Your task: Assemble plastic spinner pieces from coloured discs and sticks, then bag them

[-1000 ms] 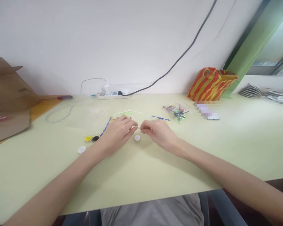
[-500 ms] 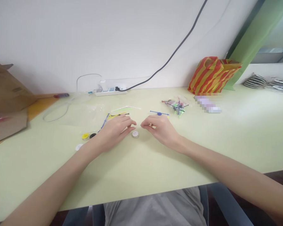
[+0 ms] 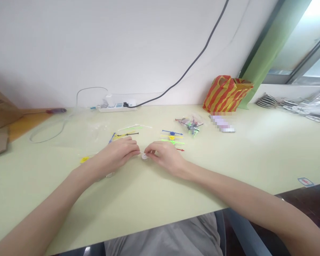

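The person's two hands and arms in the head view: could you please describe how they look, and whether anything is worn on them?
The left hand and right hand are bare, with no gloves, and no ring can be made out. Both wrists and forearms are bare too: no watch, bracelet or sleeve shows.

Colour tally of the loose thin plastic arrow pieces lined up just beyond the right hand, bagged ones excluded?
Blue plastic arrow: 1
Yellow plastic arrow: 1
Green plastic arrow: 1
Red plastic arrow, partly hidden: 1
Total: 4 visible
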Available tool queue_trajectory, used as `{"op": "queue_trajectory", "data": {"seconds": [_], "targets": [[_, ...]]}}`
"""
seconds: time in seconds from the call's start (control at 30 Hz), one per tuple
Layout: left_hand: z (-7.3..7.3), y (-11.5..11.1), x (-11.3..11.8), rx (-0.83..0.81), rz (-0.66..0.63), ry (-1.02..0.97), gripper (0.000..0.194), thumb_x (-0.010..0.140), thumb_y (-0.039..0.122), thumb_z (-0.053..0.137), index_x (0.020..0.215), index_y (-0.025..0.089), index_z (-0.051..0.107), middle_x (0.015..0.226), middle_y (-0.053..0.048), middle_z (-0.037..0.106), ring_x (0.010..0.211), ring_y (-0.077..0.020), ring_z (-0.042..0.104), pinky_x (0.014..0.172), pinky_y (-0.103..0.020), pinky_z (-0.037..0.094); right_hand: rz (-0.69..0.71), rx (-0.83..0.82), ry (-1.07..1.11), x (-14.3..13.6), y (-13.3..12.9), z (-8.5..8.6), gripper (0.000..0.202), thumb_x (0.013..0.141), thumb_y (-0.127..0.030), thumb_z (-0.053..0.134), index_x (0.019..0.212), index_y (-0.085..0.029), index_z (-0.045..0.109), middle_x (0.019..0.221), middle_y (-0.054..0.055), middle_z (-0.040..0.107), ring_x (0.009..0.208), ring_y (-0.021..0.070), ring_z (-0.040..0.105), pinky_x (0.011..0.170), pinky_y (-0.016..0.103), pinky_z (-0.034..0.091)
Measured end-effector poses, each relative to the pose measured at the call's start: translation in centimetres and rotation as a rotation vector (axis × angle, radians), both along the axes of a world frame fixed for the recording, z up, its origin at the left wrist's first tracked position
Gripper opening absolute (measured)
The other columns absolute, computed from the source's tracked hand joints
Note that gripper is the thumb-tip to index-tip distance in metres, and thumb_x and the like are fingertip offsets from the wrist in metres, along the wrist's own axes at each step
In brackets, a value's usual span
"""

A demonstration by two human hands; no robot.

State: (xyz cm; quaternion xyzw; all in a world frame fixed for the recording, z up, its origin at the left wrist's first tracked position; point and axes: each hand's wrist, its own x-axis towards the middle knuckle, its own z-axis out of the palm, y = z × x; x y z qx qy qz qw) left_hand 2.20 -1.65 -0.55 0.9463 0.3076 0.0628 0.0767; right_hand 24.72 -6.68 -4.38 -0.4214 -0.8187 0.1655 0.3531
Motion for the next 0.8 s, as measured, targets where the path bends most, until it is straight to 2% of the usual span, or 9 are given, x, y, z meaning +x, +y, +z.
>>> {"op": "queue_trajectory", "data": {"seconds": [0.1,0.27,0.43,0.6,0.7,0.8], "targets": [[-0.2,-0.3,0.3,-0.093,0.005,0.016,0.038,0.107,0.036,0.037,0.088,0.022,0.067,0.086,-0.005,0.063,0.089,-0.0219,0.057,0.075,-0.032,0.041,-0.003,0.011,-0.039,-0.2,0.1,-0.3,0.018,0.096,-0.009,0.057,0.101,-0.020,0.071,0.099,0.004,0.074,0.092,0.0164,0.066,0.080,0.026,0.045],[-1.0,-0.8,1.1,-0.183,0.040,-0.046,0.034,0.106,0.041,0.039,0.094,0.022,0.065,0.093,-0.005,0.064,0.090,-0.0215,0.059,0.076,-0.032,0.044,-0.024,0.030,-0.074,0.4,0.3,-0.3,0.018,0.096,-0.009,0.056,0.100,-0.019,0.070,0.097,0.004,0.071,0.087,0.0156,0.064,0.074,0.025,0.042],[-0.6,-0.8,1.2,-0.112,0.055,-0.066,0.036,0.106,0.041,0.038,0.090,0.022,0.063,0.089,-0.006,0.063,0.092,-0.0235,0.057,0.077,-0.035,0.044,-0.035,0.040,-0.058,1.1,0.2,0.3,0.013,0.096,-0.011,0.061,0.092,-0.018,0.071,0.091,0.003,0.069,0.084,0.0155,0.061,0.073,0.026,0.040],[0.3,-1.2,1.1,-0.056,0.122,-0.124,0.036,0.105,0.040,0.038,0.080,0.022,0.055,0.081,-0.005,0.058,0.088,-0.0246,0.054,0.075,-0.036,0.042,-0.065,-0.010,0.102,1.2,0.2,0.8,0.013,0.094,-0.010,0.063,0.089,-0.017,0.071,0.086,0.002,0.068,0.082,0.0149,0.059,0.073,0.026,0.041],[0.0,-1.3,1.2,-0.080,0.135,-0.088,0.038,0.105,0.041,0.037,0.074,0.022,0.047,0.077,-0.005,0.054,0.081,-0.0237,0.053,0.069,-0.035,0.040,-0.076,-0.069,0.154,1.4,0.3,0.8,0.012,0.095,-0.014,0.062,0.088,-0.018,0.071,0.086,0.002,0.070,0.079,0.0142,0.059,0.071,0.026,0.041],[-0.5,-1.4,1.5,-0.096,0.113,-0.056,0.040,0.106,0.043,0.037,0.073,0.022,0.044,0.077,-0.005,0.052,0.080,-0.0237,0.053,0.068,-0.036,0.039,-0.103,-0.164,0.102,1.6,0.3,0.8,0.016,0.097,-0.017,0.060,0.086,-0.017,0.071,0.083,0.001,0.071,0.074,0.0133,0.058,0.068,0.026,0.039]]}}
